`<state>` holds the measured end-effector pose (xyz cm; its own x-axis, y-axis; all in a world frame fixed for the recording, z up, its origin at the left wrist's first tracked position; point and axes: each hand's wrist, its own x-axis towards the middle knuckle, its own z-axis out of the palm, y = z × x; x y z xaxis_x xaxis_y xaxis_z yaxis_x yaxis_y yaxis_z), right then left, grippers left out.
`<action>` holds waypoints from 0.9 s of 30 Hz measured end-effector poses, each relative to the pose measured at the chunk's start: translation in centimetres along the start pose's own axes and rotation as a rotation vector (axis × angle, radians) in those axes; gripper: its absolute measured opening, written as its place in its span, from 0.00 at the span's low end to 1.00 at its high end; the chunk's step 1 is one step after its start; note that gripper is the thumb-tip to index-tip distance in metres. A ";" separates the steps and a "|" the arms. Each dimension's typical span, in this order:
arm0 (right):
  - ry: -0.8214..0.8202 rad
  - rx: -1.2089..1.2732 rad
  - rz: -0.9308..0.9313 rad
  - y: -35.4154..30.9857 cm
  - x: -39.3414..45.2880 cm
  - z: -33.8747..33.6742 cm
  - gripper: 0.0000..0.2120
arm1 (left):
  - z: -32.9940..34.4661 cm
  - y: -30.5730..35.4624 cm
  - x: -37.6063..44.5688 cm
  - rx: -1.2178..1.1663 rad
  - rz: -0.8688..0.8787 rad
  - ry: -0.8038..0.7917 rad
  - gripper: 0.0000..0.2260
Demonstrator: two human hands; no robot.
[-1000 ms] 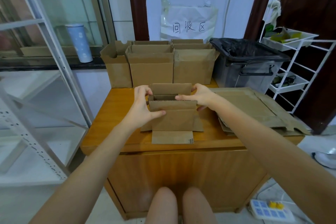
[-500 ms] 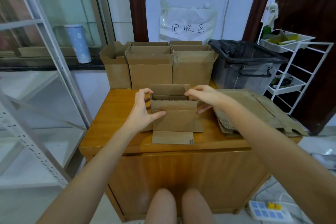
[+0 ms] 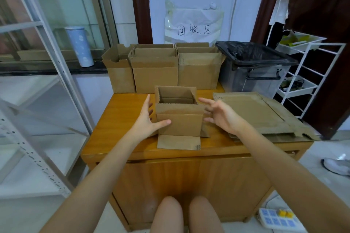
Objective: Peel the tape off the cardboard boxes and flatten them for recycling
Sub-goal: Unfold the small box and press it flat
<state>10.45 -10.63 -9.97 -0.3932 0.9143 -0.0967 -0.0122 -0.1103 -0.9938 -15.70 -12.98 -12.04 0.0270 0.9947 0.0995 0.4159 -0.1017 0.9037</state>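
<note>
A small brown cardboard box [image 3: 180, 119] stands open-topped in the middle of the wooden table [image 3: 121, 115], its flaps spread out at the bottom. My left hand [image 3: 149, 121] is at its left side with fingers straight and the thumb touching the front face. My right hand [image 3: 219, 115] hovers just right of the box, fingers spread, holding nothing. Three larger open boxes [image 3: 157, 75] stand in a row at the back. A stack of flattened cardboard [image 3: 261, 113] lies on the right part of the table.
A clear bin lined with a black bag [image 3: 253, 66] sits at the back right. A white wire rack [image 3: 306, 73] stands further right, a white metal shelf frame [image 3: 37, 81] on the left. A power strip [image 3: 278, 217] lies on the floor. A person stands at the top right.
Both hands have let go of the small box's top edges and opened. The box's top now stands open as a square. The right hand has drawn back to the right.
</note>
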 end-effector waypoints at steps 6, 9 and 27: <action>-0.053 -0.494 0.035 0.4 0.3 1.3 0.50 | 0.2 -0.1 0.0 -0.005 -0.073 -0.002 0.49; 0.074 -0.420 -0.030 -0.8 0.6 2.3 0.39 | -0.4 1.1 0.1 -0.044 -0.088 0.047 0.47; 0.042 -0.278 0.184 -4.0 2.9 4.7 0.20 | -3.7 2.9 1.6 -0.074 -0.506 -0.116 0.54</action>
<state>5.05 -9.41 -6.00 -0.3274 0.9047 -0.2727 0.3094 -0.1701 -0.9356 -17.83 -11.78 -7.76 -0.0578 0.9147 -0.3999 0.3376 0.3949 0.8544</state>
